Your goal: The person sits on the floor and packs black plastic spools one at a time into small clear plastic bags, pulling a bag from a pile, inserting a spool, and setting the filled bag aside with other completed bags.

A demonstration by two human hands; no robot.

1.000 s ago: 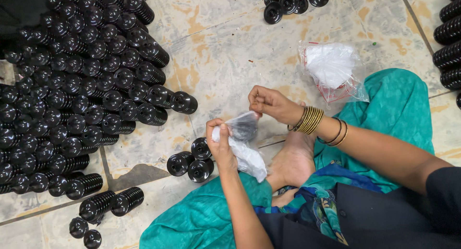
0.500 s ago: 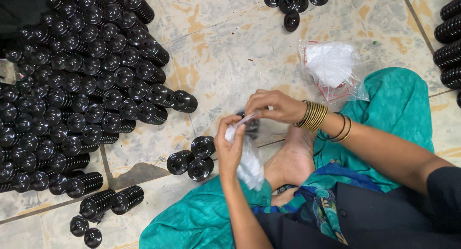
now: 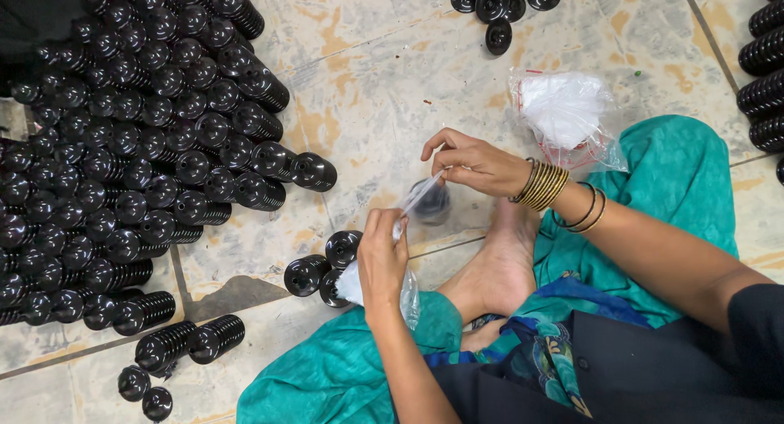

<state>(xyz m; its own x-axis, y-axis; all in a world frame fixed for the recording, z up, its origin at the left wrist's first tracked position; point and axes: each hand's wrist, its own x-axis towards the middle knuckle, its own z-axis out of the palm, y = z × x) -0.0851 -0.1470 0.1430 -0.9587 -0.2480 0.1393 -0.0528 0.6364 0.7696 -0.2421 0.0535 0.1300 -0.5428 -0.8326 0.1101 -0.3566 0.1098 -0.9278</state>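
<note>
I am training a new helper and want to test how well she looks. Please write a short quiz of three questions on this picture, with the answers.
1. True or false: both hands grip the same small clear plastic bag.
2. Which hand's wrist wears the gold bangles?
A. left
B. right
C. both
3. Fill in: the black round stacks lie on a ____ floor.

Key
1. True. The left hand and the right hand stretch the small clear plastic bag between them, and a dark piece shows inside it.
2. B. The gold bangles sit on the right wrist.
3. Tiled. The black round stacks cover the tiled floor.
</note>
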